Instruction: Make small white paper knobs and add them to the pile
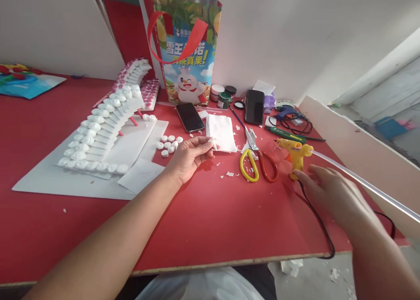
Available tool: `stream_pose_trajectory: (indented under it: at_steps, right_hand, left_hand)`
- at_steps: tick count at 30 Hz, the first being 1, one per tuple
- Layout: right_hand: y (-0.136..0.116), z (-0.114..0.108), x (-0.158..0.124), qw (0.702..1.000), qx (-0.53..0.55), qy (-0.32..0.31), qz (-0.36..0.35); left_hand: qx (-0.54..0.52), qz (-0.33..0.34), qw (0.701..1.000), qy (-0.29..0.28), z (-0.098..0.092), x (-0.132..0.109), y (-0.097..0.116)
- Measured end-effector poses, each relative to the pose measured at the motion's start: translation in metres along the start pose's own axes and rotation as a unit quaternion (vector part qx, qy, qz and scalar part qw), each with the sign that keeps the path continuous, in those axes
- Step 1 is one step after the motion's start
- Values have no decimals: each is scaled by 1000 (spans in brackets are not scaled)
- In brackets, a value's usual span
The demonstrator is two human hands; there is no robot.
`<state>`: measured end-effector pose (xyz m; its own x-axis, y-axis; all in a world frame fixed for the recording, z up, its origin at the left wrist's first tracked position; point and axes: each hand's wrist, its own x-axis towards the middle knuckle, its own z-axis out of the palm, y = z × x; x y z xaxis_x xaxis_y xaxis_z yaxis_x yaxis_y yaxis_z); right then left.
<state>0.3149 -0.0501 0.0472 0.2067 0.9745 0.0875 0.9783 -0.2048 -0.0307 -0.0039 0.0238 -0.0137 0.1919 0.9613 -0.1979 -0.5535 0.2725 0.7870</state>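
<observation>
My left hand (193, 153) is closed in a pinch on a small white rolled piece (213, 143), over the table's middle. Just beyond it lies a stack of white paper sheets (220, 132). Several small white paper rosettes (169, 144) sit left of that hand. At the right, a yellow hot glue gun (295, 153) stands with a long clear glue stick in its back. My right hand (328, 192) is beside its handle, fingers stretched out and the thumb close to the handle's base; whether they touch is unclear. Scissors (252, 153) with yellow and red handles lie between the hands.
At left, a curved white stair-like model (105, 129) edged with rosettes stands on a white board (39, 184). Behind are a printed bag (188, 79), two phones (190, 117), paint jars (224, 99) and a green-handled tool (285, 134). A black cord (316, 217) hangs near the front edge.
</observation>
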Motion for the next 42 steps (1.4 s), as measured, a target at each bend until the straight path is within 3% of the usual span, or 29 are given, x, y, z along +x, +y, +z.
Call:
stream_pose_trajectory:
  at_steps: [2, 5, 7, 10, 13, 15, 18, 21, 24, 29, 42]
  right_hand:
    - [-7, 7, 13, 995, 82, -37, 33]
    - [-10, 18, 35, 983, 152, -19, 97]
    - [-9, 26, 43, 956, 250, -13, 154]
    - [-13, 29, 42, 891, 404, 19, 209]
    - [-30, 16, 29, 840, 514, 67, 164]
    - [-48, 1, 20, 772, 622, 82, 100]
    - [-78, -18, 14, 728, 684, 9, 48]
    - [-106, -15, 14, 669, 738, -83, 12]
    - [-125, 7, 13, 671, 730, -126, -32]
    - [-131, 36, 10, 691, 703, -129, -110]
    - [-130, 44, 10, 715, 665, -164, -141]
  left_hand:
    - [-4, -1, 1000, 3, 0, 0, 1]
    - [-10, 2, 1000, 4, 1, -1, 2]
    - [-11, 9, 1000, 4, 2, -2, 3]
    - [-7, 22, 1000, 8, 2, -1, 4]
    - [-2, 34, 999, 20, 0, 1, 5]
    - [0, 49, 998, 31, -1, 3, 4]
    - [16, 82, 995, 55, -5, 6, 4]
    - [50, 111, 990, 68, -8, 7, 5]
    - [82, 130, 985, 83, -9, 7, 5]
    - [116, 146, 977, 103, -8, 7, 5]
    - [141, 140, 977, 79, -5, 4, 0]
